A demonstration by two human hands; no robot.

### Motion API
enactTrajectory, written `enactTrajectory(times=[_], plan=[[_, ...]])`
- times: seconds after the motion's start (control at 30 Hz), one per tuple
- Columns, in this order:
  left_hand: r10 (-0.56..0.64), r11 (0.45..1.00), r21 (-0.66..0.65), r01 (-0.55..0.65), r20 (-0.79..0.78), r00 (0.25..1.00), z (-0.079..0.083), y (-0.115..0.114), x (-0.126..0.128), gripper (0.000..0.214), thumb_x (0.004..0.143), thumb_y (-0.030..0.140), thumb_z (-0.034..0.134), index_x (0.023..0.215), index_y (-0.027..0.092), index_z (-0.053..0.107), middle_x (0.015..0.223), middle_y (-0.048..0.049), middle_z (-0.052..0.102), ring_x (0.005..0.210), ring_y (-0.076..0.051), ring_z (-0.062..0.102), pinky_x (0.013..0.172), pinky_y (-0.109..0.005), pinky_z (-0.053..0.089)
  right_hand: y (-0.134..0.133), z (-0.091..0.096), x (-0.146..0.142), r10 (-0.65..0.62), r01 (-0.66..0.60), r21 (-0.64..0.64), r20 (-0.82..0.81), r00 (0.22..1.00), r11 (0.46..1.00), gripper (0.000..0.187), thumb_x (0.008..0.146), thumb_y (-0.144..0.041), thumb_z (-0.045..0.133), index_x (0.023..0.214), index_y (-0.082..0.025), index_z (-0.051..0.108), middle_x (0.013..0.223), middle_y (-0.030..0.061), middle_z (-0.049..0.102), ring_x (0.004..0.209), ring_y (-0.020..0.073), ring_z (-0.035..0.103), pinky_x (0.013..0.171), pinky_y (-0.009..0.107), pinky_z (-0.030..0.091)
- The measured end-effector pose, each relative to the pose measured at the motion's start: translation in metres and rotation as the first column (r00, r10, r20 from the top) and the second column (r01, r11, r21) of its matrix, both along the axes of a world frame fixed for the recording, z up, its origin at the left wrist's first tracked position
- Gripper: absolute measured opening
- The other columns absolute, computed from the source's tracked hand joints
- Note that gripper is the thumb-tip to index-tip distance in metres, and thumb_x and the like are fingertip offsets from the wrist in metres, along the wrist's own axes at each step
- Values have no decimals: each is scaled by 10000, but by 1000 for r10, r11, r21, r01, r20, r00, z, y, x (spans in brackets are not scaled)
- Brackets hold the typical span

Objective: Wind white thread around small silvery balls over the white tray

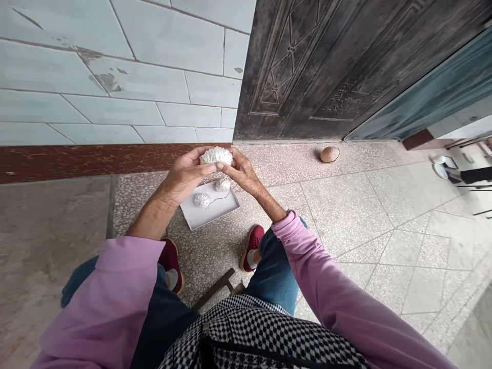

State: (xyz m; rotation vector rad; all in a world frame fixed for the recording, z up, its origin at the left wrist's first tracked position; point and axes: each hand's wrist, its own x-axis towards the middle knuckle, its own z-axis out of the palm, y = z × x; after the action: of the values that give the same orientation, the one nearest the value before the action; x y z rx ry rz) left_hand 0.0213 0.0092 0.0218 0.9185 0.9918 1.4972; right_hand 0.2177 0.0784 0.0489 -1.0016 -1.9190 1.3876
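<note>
Between my two hands I hold a white, ridged ball (217,155) that looks like wound yarn. My left hand (188,171) grips its left side, with the thumb along the near edge. On the other side, the fingers of my right hand (242,173) curl round it and the thumb presses on its front. Below the hands, a shallow white box lid or tray (221,209) lies on the floor. Inside it sit two smaller white balls, a left one (202,200) and a right one (223,185), with a thin dark strand beside them.
A tiled wall (138,102) and a dark carved door (300,66) stand in front of me. Near the door's foot lies a round pinkish object (329,154). My red shoes (253,241) flank the tray, and part of a wooden stool (217,289) shows below.
</note>
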Motion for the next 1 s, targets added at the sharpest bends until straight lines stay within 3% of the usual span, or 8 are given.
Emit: enactTrajectory(times=[0.13,0.27,0.37,0.53,0.63,0.73,0.87,1.0], plan=[[120,993,-21,-120,1,993,1,3,21,608,756,544,1165,1114,255,768,1061,-89,818,1061,-322,846,992,-504,755,-1,0,3,-26,21,-81,-71,997,997,445,1126,-608,1019,1088,-293,707,911,12,673,869,258,614,790,404,567],[80,997,-11,-80,-7,997,28,-19,29,556,822,552,1196,1086,255,807,1027,-83,828,965,-306,833,881,-479,750,-19,20,19,-20,15,-61,-79,997,998,575,1070,-787,998,1106,-310,679,965,28,681,919,291,649,834,451,622],[60,998,15,-60,-20,998,46,-35,29,492,856,539,1226,1117,293,889,1062,-70,876,918,-301,832,821,-486,753,-33,31,32,21,-16,42,-127,992,999,627,1042,-892,958,1185,-325,731,1040,49,700,981,330,701,873,500,657],[70,995,-68,-68,39,997,33,-16,26,567,769,568,1265,1051,260,881,1052,-77,871,883,-264,818,773,-422,730,-20,13,22,-19,19,2,-133,991,1000,659,1059,-939,877,1069,-320,652,932,27,618,888,303,632,820,483,627],[45,998,-44,-43,69,997,23,-1,31,564,790,545,1244,1127,261,894,1161,-97,904,1023,-298,870,899,-440,775,-9,3,16,-75,73,-29,-72,995,997,599,1085,-890,878,1138,-325,688,937,34,630,916,319,673,838,488,658],[40,999,14,-41,71,997,25,-1,35,584,782,499,1249,1198,251,923,1258,-106,932,1129,-321,891,1008,-452,786,-8,5,22,-85,81,-75,-46,995,994,535,1089,-811,950,1216,-325,765,901,36,661,856,320,702,770,478,660],[25,1000,19,-24,-76,997,35,-11,33,561,826,536,1203,1223,232,948,1202,-127,939,1085,-338,893,915,-435,779,-9,12,33,-58,35,-179,-122,991,983,565,1061,-842,974,1137,-325,760,830,15,624,753,286,649,659,428,584],[23,999,-31,-32,-263,965,43,-18,25,531,788,538,1182,1170,246,956,1095,-105,923,948,-288,849,772,-356,706,-2,13,33,27,-48,-134,-152,988,990,640,1010,-801,1044,1005,-296,651,884,14,610,829,254,614,716,391,553]])
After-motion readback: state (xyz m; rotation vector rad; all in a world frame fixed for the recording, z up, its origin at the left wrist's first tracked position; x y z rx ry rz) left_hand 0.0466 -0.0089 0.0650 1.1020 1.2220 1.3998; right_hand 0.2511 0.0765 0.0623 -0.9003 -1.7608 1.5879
